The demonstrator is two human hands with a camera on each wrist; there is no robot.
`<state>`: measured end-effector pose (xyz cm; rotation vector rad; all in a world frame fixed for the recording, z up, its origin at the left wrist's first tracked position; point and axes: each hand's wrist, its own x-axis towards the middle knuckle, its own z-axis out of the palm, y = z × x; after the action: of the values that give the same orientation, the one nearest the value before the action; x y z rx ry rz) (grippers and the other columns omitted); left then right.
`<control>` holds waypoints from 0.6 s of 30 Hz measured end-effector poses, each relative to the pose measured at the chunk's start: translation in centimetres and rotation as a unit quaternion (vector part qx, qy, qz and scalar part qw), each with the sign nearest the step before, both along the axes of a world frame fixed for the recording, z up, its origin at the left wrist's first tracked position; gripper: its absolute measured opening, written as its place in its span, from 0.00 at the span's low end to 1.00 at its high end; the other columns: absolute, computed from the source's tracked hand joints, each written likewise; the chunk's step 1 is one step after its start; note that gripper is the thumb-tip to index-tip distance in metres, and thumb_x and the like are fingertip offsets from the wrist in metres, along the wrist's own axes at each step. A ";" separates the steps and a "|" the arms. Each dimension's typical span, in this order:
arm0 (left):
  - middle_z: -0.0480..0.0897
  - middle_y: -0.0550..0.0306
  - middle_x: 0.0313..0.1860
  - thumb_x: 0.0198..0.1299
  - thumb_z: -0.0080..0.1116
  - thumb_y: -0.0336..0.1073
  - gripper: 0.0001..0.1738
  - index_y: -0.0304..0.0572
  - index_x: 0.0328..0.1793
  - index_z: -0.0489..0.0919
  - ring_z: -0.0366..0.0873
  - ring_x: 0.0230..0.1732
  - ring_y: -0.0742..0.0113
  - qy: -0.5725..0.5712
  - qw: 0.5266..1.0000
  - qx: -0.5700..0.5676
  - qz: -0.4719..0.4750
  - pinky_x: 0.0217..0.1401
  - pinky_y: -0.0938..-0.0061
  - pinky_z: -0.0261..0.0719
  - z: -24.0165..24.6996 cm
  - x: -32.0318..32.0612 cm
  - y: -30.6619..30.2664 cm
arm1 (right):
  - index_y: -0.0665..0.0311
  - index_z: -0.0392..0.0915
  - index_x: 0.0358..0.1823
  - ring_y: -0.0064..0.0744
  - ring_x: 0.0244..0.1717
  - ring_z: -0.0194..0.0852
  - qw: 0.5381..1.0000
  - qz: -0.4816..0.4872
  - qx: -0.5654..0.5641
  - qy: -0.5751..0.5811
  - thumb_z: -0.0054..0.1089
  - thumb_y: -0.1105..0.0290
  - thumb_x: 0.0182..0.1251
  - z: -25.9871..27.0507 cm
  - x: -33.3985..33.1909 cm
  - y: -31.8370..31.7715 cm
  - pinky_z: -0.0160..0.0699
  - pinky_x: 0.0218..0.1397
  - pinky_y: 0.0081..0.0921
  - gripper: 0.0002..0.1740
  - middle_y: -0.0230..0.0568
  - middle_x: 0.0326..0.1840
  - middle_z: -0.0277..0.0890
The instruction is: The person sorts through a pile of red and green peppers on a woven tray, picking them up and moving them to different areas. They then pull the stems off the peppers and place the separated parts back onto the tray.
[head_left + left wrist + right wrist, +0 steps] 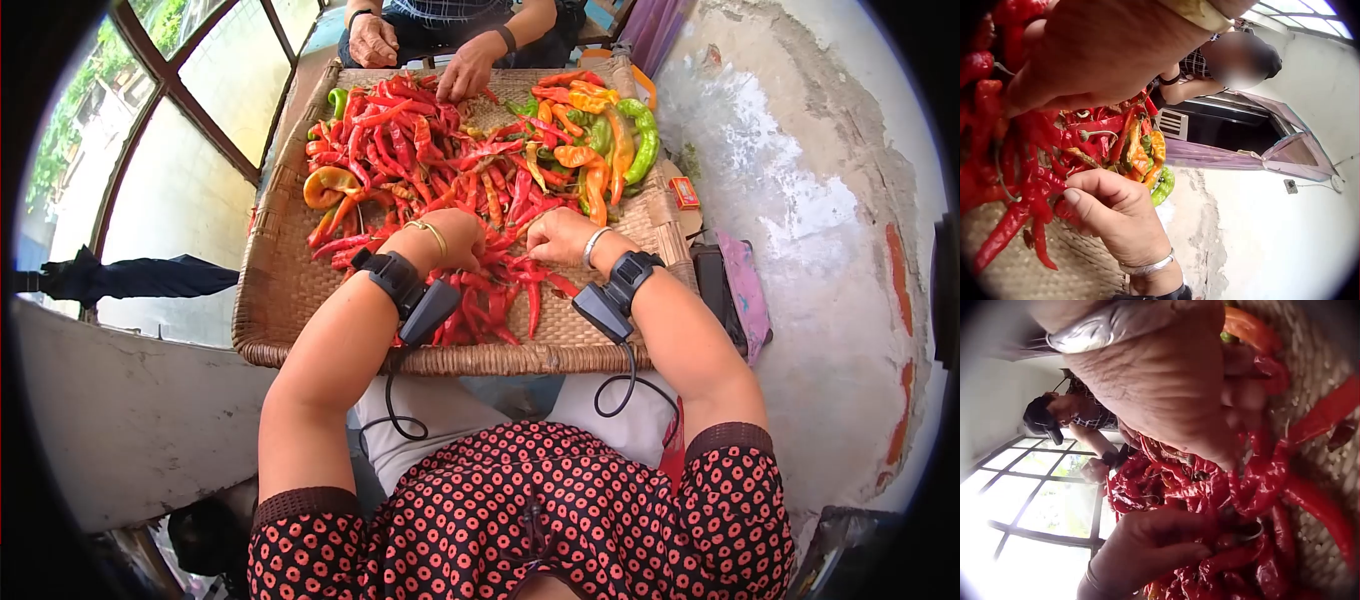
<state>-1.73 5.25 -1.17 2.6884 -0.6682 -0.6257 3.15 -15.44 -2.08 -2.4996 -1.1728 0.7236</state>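
Observation:
Red chilies (400,130) lie heaped on a woven tray (300,325). Over the near part of the heap, the left hand (450,240) has its fingers bent down among them; in the right wrist view the thumb and forefinger of that left hand (1147,550) close round a red chili, partly hidden. A short way to its right is the right hand (562,238). Seen from the left wrist, the right hand (1119,215) pinches a red chili (1050,179) between thumb and forefinger. Its other fingers are curled under.
Orange and yellow peppers (595,180) and a green pepper (642,140) lie at the tray's far right. Across the tray, another person's hand (468,68) reaches into the chilies. A small red box (684,193) sits by the right edge; a dark umbrella (150,277) is at left.

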 end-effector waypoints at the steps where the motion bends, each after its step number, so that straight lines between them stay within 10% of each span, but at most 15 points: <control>1: 0.81 0.57 0.27 0.39 0.63 0.43 0.13 0.47 0.32 0.81 0.78 0.31 0.63 0.008 1.000 0.018 0.007 0.36 0.71 0.74 -0.1 -0.1 -0.1 | 0.60 0.79 0.30 0.39 0.32 0.76 1.000 0.003 -0.002 0.004 0.60 0.64 0.44 0.2 0.3 -0.2 0.73 0.38 0.30 0.11 0.43 0.28 0.78; 4: 0.80 0.56 0.28 0.38 0.63 0.41 0.12 0.47 0.32 0.81 0.78 0.31 0.62 0.007 1.000 -0.011 -0.006 0.35 0.71 0.74 -0.6 0.2 0.1 | 0.62 0.78 0.27 0.33 0.25 0.75 1.000 0.016 0.013 0.022 0.58 0.65 0.47 2.3 0.7 -0.8 0.74 0.32 0.27 0.09 0.40 0.24 0.77; 7: 0.80 0.60 0.26 0.43 0.62 0.35 0.09 0.44 0.33 0.80 0.76 0.27 0.68 0.012 0.987 -0.157 -0.029 0.32 0.76 0.73 -0.1 0.3 0.7 | 0.64 0.76 0.29 0.13 0.15 0.65 0.940 -0.182 0.216 0.190 0.55 0.69 0.56 4.5 0.9 -1.4 0.66 0.18 0.14 0.06 0.26 0.19 0.70; 11: 0.74 0.71 0.24 0.54 0.56 0.30 0.04 0.39 0.34 0.76 0.69 0.25 0.84 0.139 0.906 -0.376 0.135 0.29 0.87 0.70 1.7 0.3 1.3 | 0.65 0.76 0.32 0.24 0.18 0.72 0.873 -0.320 0.356 0.091 0.57 0.65 0.53 4.5 1.6 -1.2 0.72 0.25 0.20 0.11 0.36 0.20 0.73; 13: 0.75 0.70 0.24 0.54 0.56 0.31 0.04 0.39 0.34 0.76 0.70 0.26 0.84 0.121 0.880 -0.421 0.182 0.29 0.87 0.70 2.6 0.5 1.4 | 0.62 0.77 0.35 0.37 0.28 0.76 0.942 -0.202 0.247 -0.106 0.57 0.63 0.51 3.9 1.1 -0.9 0.73 0.34 0.29 0.13 0.43 0.25 0.76; 16: 0.76 0.68 0.27 0.55 0.55 0.32 0.06 0.41 0.39 0.76 0.71 0.27 0.83 0.105 0.832 -0.491 0.235 0.30 0.87 0.70 2.9 1.2 1.5 | 0.60 0.77 0.37 0.42 0.39 0.75 0.997 -0.015 0.014 -0.068 0.59 0.62 0.48 2.6 0.5 -0.7 0.72 0.43 0.33 0.15 0.45 0.33 0.76; 18: 0.77 0.66 0.31 0.56 0.55 0.33 0.13 0.40 0.47 0.75 0.72 0.28 0.82 0.042 0.684 -0.653 0.323 0.30 0.88 0.71 2.9 1.7 0.2 | 0.60 0.77 0.36 0.42 0.39 0.75 0.999 -0.003 -0.006 -0.048 0.59 0.62 0.47 1.4 -0.5 -0.7 0.72 0.43 0.33 0.14 0.45 0.33 0.76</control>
<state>-0.05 5.43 1.71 1.3064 0.0155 0.0266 2.69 -16.14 -0.67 -2.5726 -1.1953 0.6172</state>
